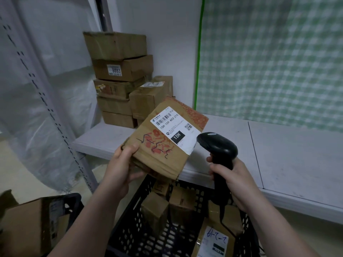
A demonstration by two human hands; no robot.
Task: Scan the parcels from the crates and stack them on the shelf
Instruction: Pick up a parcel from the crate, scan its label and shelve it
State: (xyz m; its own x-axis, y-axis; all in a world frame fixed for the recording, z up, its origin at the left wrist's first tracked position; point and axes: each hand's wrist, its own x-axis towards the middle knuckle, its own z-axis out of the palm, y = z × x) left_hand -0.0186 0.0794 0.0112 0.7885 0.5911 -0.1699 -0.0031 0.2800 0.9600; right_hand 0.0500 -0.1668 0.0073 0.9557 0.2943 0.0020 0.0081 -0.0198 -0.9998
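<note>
Our left hand [120,164] clamps its grip on the near corner of a labelled cardboard parcel [167,151], held at centre over the black crate [130,229]. Our right hand [235,180] grips one barcode scanner [217,145], its head just beside the label. Our arms partly hide the crate's parcels [155,210]; we count at least four. At 11 o'clock on the shelf [278,154], stacked boxes [120,80] stand five high.

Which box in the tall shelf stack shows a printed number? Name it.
The second box from the top: its white tag reads 8093, unlike the rest.

parcel [167,140] above crate [130,229] | stacked boxes [120,80] on shelf [278,154] behind
</note>
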